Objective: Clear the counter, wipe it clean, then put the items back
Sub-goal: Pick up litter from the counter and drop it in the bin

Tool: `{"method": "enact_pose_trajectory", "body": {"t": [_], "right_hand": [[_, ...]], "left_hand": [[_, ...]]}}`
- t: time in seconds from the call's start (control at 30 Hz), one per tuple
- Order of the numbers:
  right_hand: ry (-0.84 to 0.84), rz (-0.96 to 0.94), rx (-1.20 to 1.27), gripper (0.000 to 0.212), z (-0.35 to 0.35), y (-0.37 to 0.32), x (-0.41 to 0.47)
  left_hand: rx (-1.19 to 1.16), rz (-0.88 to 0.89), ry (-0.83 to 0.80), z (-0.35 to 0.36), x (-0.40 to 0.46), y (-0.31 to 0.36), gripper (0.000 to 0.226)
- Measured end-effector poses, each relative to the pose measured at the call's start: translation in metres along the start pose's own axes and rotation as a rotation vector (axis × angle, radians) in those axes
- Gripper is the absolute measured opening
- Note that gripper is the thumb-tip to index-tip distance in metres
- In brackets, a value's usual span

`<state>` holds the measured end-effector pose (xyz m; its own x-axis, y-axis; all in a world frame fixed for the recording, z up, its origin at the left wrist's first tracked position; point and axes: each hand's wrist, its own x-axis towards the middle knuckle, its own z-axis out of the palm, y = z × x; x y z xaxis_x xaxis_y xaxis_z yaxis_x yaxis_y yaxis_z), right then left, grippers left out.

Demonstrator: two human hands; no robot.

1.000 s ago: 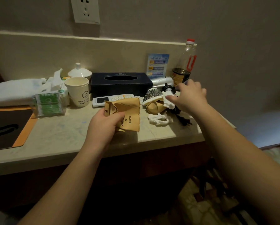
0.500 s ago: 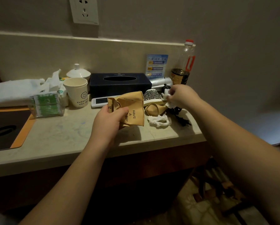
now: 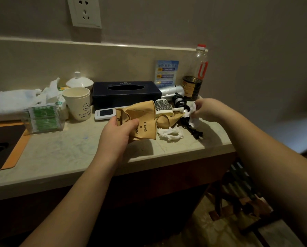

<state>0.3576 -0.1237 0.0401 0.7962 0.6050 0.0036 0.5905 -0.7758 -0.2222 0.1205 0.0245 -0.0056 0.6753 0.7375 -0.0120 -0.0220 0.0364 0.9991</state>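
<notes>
1. The left hand (image 3: 119, 130) covers part of the print on the brown paper bag (image 3: 143, 120); only "HAVE A" and the end of a third word can be read.
2. The remote control (image 3: 104, 113) runs under the bag, so its right end is hidden.
3. The patterned cup (image 3: 162, 106) lies partly behind the bag, and its lettering is too small to read.
4. The right hand (image 3: 207, 108) hides part of the crumpled tissue (image 3: 192, 115) it pinches.
5. The mat (image 3: 15, 152) and the white towel (image 3: 8, 104) are cut off by the left edge.
6. The blue card (image 3: 167, 72) has print too blurred to read.
7. The things on the floor at lower right (image 3: 238, 202) are too dark to identify.
</notes>
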Motion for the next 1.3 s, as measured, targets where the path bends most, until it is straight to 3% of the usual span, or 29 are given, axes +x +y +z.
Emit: {"method": "enact_pose_trajectory", "body": {"t": [0.2,0.37,0.6,0.87,1.0,1.1,1.3], "right_hand": [[0.112,-0.024,0.041,0.016,0.0,0.003,-0.004],[0.286,-0.036,0.287,0.02,-0.021,0.005,-0.025],[0.265,0.006,0.73,0.015,-0.008,0.005,-0.099],[0.13,0.327,1.107,0.017,0.059,0.065,-0.169],[0.094,0.487,1.233,0.013,0.088,0.114,-0.199],[0.072,0.568,1.346,0.023,0.109,0.155,-0.216],[0.166,0.784,1.812,0.033,0.135,0.238,-0.244]], "left_hand": [[0.037,0.024,-0.013,0.004,0.0,0.002,0.021],[0.011,0.011,-0.047,0.006,0.001,0.003,0.016],[-0.062,0.014,-0.123,0.021,-0.01,0.0,0.017],[-0.077,-0.038,-0.361,0.076,-0.051,-0.02,0.015],[-0.049,-0.142,-0.475,0.116,-0.075,-0.043,0.025],[-0.01,-0.248,-0.509,0.152,-0.089,-0.065,0.028],[0.068,-0.39,-0.551,0.237,-0.11,-0.111,0.025]]}}
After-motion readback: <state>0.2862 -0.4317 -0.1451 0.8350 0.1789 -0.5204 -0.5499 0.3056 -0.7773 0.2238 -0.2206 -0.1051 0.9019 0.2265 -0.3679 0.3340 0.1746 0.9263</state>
